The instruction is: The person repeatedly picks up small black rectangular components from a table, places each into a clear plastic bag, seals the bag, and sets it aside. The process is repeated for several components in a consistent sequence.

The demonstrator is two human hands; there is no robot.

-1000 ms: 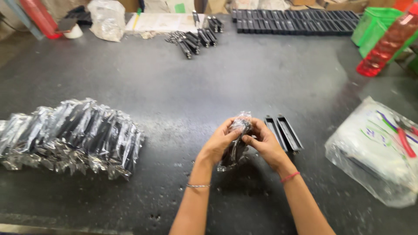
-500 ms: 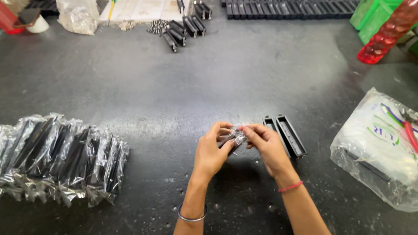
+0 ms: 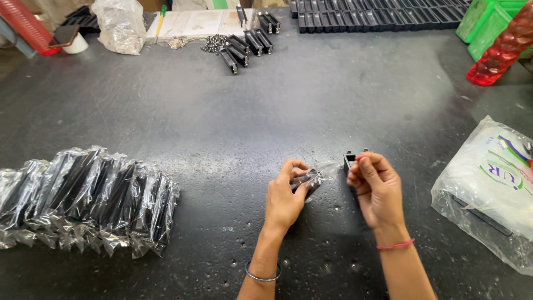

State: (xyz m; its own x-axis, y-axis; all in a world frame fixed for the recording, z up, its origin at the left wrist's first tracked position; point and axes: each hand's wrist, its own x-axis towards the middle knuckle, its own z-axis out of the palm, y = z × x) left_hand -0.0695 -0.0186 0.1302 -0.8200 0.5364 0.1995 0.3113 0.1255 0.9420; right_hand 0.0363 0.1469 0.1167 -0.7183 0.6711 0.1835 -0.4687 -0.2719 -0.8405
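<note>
Since your left hand (image 3: 286, 194) pinches the thin clear plastic sleeve (image 3: 313, 176) w/ fingers closed on it, mid-table, treat it as light, limp & slippery; grip near its open mouth. Your right hand (image 3: 375, 189) is closed on the stiff black plastic channel piece (image 3: 350, 159), light, rigid; hold by its end. Vs 0.5 s ago: hands have come apart, piece lifted upright off the dark grey worktable (image 3: 333, 100).

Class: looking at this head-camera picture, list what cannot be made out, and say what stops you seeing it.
- Black part, head view: mostly hidden behind the right hand.
- Clear bag in the left hand: contents unclear under crumpled film.
- White bag: cut off by the right edge.
- Small metal pieces: too small.
</note>
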